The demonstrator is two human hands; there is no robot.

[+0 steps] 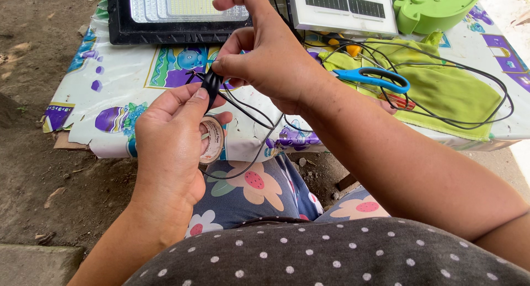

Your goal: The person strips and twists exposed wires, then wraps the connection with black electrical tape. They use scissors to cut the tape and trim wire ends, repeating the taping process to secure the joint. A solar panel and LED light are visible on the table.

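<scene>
My left hand [168,134] holds a roll of black tape [212,138] with a pale core against its fingers, thumb pressed on a black taped wire joint [211,83]. My right hand [265,49] pinches the top of the same black joint between thumb and forefinger, just above the left hand. Thin black wires [251,118] loop down from the joint toward my lap and run right across the low table.
A low table with a colourful printed cover [127,76] carries a black LED floodlight [165,13], a solar panel [342,7], a green plastic housing [430,7], blue-handled scissors [375,77] on a green cloth [458,93] and coiled black cable [486,98]. Bare dirt lies left.
</scene>
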